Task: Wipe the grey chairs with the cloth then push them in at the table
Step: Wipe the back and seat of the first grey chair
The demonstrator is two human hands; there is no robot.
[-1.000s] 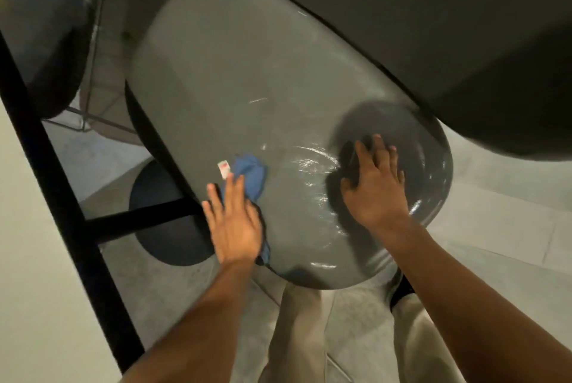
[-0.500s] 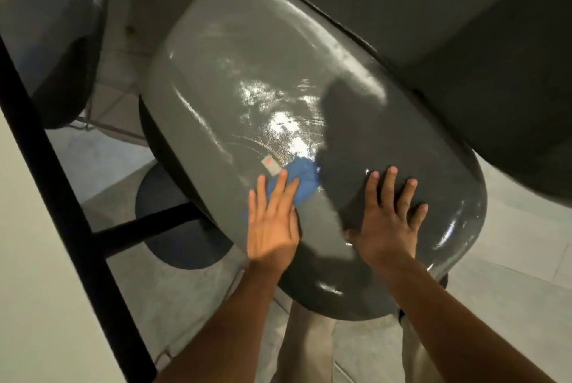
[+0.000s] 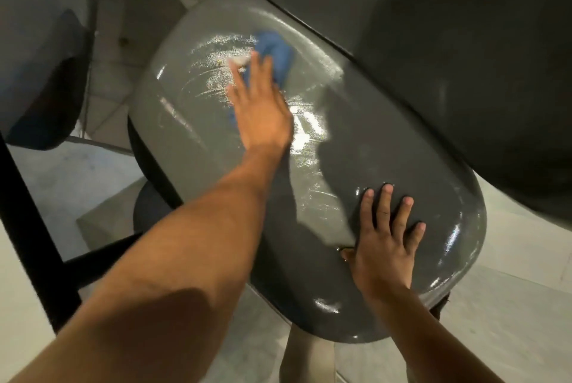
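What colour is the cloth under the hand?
Blue. The cloth sits under the left hand on the grey chair, seen in the head view.

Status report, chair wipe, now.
Left hand flat, pressing blue cloth on grey chair seat. Right hand spread flat on seat's near end. Nothing in the way.

Left hand (image 3: 263, 110) presses blue cloth (image 3: 274, 52) on grey chair (image 3: 387, 166) (wet, glossy).

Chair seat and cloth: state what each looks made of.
Grey chair seat: looks like smooth vinyl or leather-like upholstery, glossy where wet; bright highlights and wipe streaks show. Blue cloth: soft fabric, perhaps microfibre; it bunches under the left hand, a white tag showing.
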